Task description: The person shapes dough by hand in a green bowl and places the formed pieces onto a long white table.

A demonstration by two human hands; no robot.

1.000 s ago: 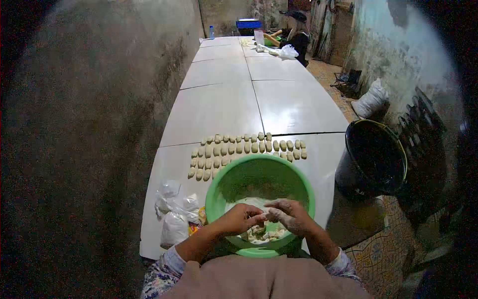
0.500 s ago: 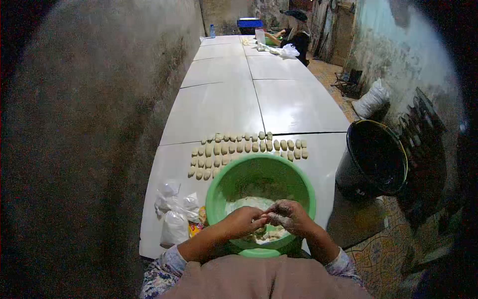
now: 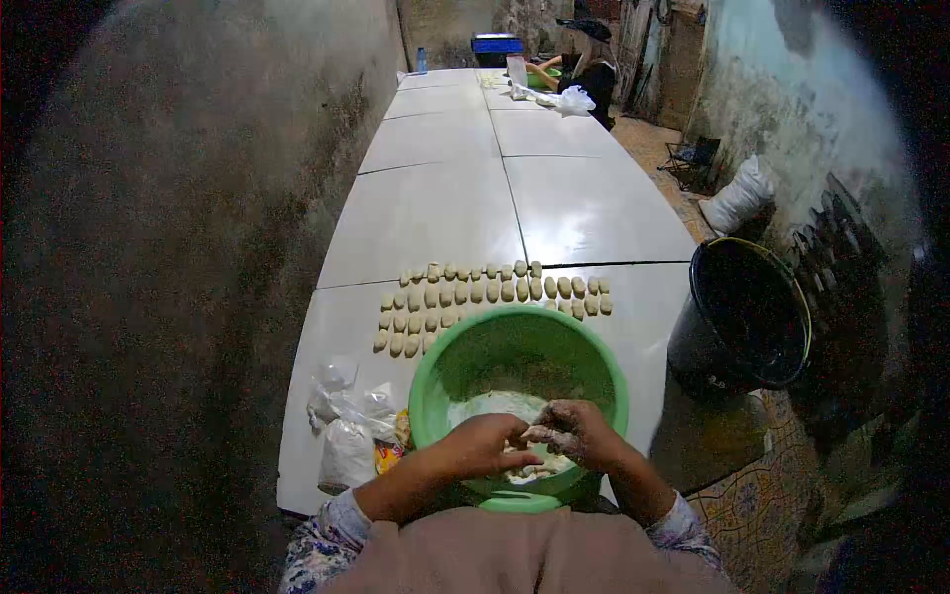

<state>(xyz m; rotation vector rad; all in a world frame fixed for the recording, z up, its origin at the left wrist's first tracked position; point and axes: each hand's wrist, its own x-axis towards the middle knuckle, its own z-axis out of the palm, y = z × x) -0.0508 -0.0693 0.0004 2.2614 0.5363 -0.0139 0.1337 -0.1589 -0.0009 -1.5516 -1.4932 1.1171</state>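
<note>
Over the near part of a green basin (image 3: 594, 361), my left hand (image 3: 487, 445) is held with its thumb and fingers apart and nothing visible between them. My right hand (image 3: 576, 433), dusted with flour, is beside it with fingers bent together; whatever it may hold is too small to make out. White flour (image 3: 495, 404) and pale dough bits lie in the basin below both hands. Several small oblong dough pieces (image 3: 478, 292) are laid in rows on the white table (image 3: 426, 223) beyond the basin.
Plastic bags of white powder (image 3: 348, 453) and a yellow packet (image 3: 388, 456) lie left of the basin. A black bucket (image 3: 708, 342) stands at the right. Another person (image 3: 594, 79) works at the table's far end. A white sack (image 3: 740, 196) leans by the right wall.
My left thumb and fingers have spread apart, and the two hands no longer meet at the fingertips. The far person's arms have shifted slightly.
</note>
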